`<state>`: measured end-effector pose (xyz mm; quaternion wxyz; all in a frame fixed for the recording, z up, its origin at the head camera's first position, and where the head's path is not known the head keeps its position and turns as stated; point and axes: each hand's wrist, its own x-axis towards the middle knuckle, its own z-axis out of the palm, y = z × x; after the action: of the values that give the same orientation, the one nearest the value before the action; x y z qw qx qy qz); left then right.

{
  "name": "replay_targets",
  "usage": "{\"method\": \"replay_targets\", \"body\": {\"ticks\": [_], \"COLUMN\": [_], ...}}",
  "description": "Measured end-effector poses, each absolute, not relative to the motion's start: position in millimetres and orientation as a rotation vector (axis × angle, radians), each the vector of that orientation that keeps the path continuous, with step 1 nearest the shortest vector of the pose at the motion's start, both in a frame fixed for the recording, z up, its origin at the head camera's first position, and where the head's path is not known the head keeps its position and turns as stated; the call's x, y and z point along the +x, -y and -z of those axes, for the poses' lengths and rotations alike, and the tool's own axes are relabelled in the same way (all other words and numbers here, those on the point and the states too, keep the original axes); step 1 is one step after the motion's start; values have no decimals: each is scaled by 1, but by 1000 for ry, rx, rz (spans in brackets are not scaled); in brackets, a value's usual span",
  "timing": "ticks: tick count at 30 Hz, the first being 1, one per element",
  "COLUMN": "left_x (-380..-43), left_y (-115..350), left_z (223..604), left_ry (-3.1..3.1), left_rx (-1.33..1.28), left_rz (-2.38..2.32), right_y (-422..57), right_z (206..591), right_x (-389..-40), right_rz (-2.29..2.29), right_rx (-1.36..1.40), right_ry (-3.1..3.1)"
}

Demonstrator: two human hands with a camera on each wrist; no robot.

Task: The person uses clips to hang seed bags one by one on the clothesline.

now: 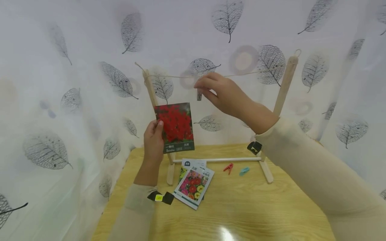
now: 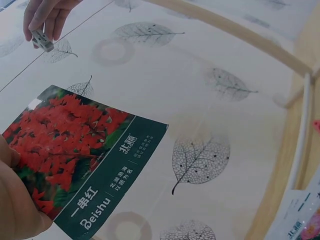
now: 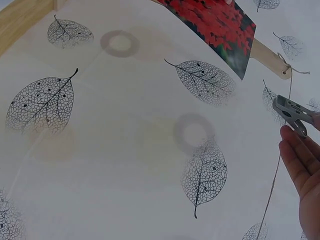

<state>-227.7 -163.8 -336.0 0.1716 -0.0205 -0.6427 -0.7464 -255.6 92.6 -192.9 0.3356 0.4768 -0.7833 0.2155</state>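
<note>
My left hand (image 1: 153, 144) pinches a seed packet (image 1: 177, 125) by its left edge, thumb on the front. The packet shows red flowers above a dark green band and is held upright below the string (image 1: 169, 76). Up at the string, my right hand (image 1: 226, 95) pinches a grey clothespin (image 3: 289, 107) between thumb and fingers. The clothespin is beside or across the string; I cannot tell whether it grips it. In the left wrist view the packet (image 2: 75, 150) and the clothespin (image 2: 43, 42) are apart.
The string spans two wooden posts (image 1: 284, 85) joined low down by a white rod (image 1: 223, 160). On the wooden table (image 1: 241, 204) lie overlapping flower seed packets (image 1: 193, 187), a red clothespin (image 1: 229, 168) and a blue clothespin (image 1: 244, 171). A leaf-print curtain (image 1: 75, 110) hangs behind.
</note>
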Motion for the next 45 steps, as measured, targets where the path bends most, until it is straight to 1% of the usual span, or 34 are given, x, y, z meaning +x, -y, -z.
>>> {"method": "replay_targets", "body": {"ticks": [12,19,25,33,45], "left_x": [-229,-234,-238,-241,-245], "left_y": [159,158,157,162,161], "left_z": [327,323,317,311,309], "left_ry": [1807,1807,1766,1764,1732], "left_rx": [-92,-64,-96,-48,-106], "left_rz": [2114,2084,2103,2119,2118], "right_y": [-84,-77,-71,-59,-38], "right_z": [170,153,141,128,113], "right_x": [-264,-270,-273,-279,-280], "right_rz": [-634,-661,-663,-643,-649], "right_rx": [1217,1163,1133,1121,1078], "right_ry": [2081,2139,2200,2243,2335]}}
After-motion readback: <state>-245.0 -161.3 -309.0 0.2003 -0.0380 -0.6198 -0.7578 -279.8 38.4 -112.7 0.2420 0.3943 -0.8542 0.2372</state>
